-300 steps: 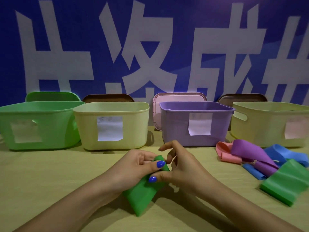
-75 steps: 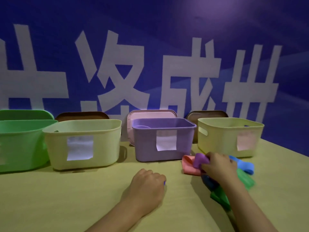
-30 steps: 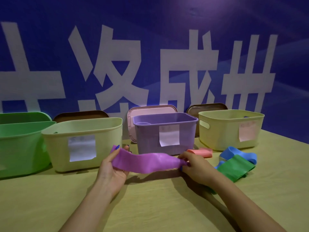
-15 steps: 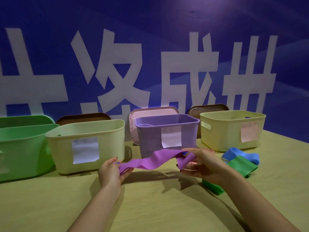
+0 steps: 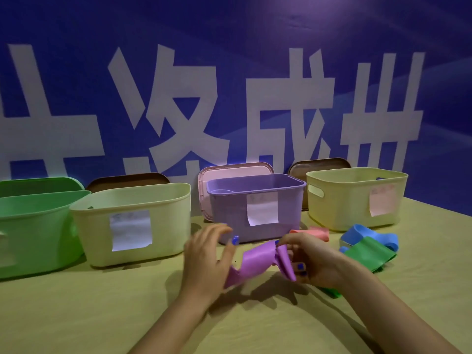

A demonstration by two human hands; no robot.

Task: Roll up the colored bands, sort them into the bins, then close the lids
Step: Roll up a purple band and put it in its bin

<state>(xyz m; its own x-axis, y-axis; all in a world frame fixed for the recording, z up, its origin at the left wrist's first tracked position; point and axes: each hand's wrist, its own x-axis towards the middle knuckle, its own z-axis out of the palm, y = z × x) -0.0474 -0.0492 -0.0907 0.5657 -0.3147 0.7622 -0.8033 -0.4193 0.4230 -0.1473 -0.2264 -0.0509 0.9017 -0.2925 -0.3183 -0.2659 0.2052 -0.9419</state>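
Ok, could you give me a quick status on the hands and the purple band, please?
Right hand pinching purple band, left hand supporting its other end. Band unrolled, above table. Purple bin open, path clear.

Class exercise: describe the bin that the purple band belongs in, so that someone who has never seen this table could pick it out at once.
Four open bins stand in a row before the blue wall. Count from the left: green bin, cream bin, then the purple bin, just beyond the hands. It is the only purple one, and a pink lid leans behind it.
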